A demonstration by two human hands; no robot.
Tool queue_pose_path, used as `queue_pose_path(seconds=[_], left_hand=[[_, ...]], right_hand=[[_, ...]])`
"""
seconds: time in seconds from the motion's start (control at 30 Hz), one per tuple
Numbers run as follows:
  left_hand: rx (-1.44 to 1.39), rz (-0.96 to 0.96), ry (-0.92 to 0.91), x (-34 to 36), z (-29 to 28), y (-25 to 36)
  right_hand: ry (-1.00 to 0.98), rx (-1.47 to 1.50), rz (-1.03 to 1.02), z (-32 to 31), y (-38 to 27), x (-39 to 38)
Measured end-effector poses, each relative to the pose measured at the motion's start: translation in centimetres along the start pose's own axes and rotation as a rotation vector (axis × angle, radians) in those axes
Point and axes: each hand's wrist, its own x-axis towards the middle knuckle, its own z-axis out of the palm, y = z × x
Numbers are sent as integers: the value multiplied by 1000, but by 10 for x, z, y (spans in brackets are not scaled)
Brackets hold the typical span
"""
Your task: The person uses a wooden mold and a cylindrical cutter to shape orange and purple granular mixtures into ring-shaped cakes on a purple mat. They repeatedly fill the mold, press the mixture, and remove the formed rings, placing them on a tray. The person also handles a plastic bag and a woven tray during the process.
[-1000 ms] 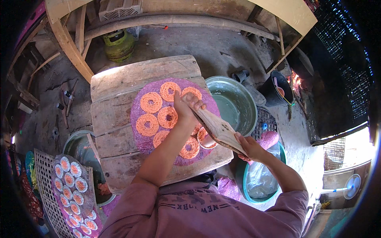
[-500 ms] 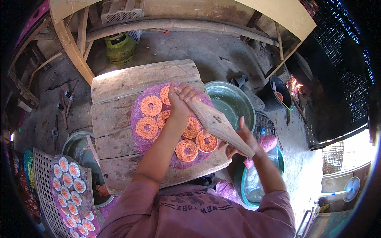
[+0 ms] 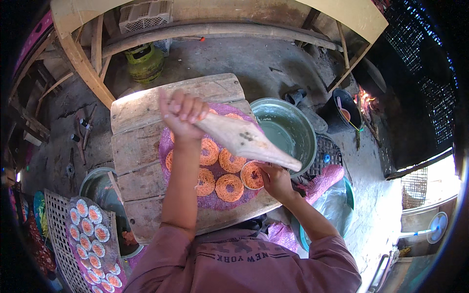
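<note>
My left hand (image 3: 183, 115), fingers wrapped round one end, holds a flat, pale wooden paddle (image 3: 246, 141) slanting above several orange lacy rings (image 3: 229, 188) with central holes. These lie on a purple sheet (image 3: 217, 202) on a plank-topped table (image 3: 134, 149). Beneath the paddle's far part, my right hand (image 3: 277, 185) grips a thin round mould (image 3: 243, 173) encircling one ring at the sheet's right side; some of its fingertips are hidden. The paddle covers part of the sheet and the rings.
Basins (image 3: 298, 110) stand right and left (image 3: 90, 178) of the table. At lower left a woven tray (image 3: 53, 210) bears small white-rimmed orange rounds. A black bucket (image 3: 332, 124), a small fire (image 3: 364, 97), a green gas cylinder (image 3: 144, 68) and a fan (image 3: 437, 227) surround the work.
My left hand has swung left with the paddle. My right hand has let go of the paddle's far end and moved left and down onto the ring mould.
</note>
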Motion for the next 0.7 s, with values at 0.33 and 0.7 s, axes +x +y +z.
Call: queue_pose_path(seconds=[0.33,0.7], left_hand=[[906,34,-194,-76,176,131],[1413,139,-2,-113,145,152]], right_hand=[[40,74,216,-10,13,15],[-30,133,282,3,19,27]])
